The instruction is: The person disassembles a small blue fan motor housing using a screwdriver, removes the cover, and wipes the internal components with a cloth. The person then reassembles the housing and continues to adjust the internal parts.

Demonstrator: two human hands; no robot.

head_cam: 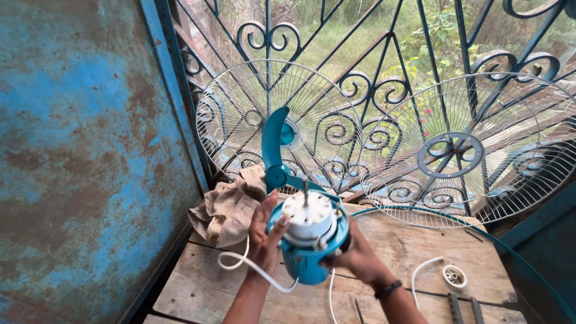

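— Above the near edge of the bench, I've got the fan motor held up between both hands, clear of the planks. What do you want to know?

— Which way does it lie from your hands?

— Squarely between them. My left hand cups its left flank, fingers wrapped round the teal housing, thumb up by the white face. My right hand grips the right flank and underside. Both are closed on it; neither is nearer.

— And its long axis?

— Tilted up towards me. The thin metal shaft pokes out of the white face, pointing up and slightly away, while the teal housing hangs below.

— How does it look?

— White round front with screws, teal shell behind, a teal curved arm rising from its far side. A white cord loops off below my left wrist.

— What's around it?

— A crumpled cloth at the far left corner of the bench, two wire guards leaning on the iron grille along the far edge, a small white round part towards the right edge, and tool handles at the near edge.
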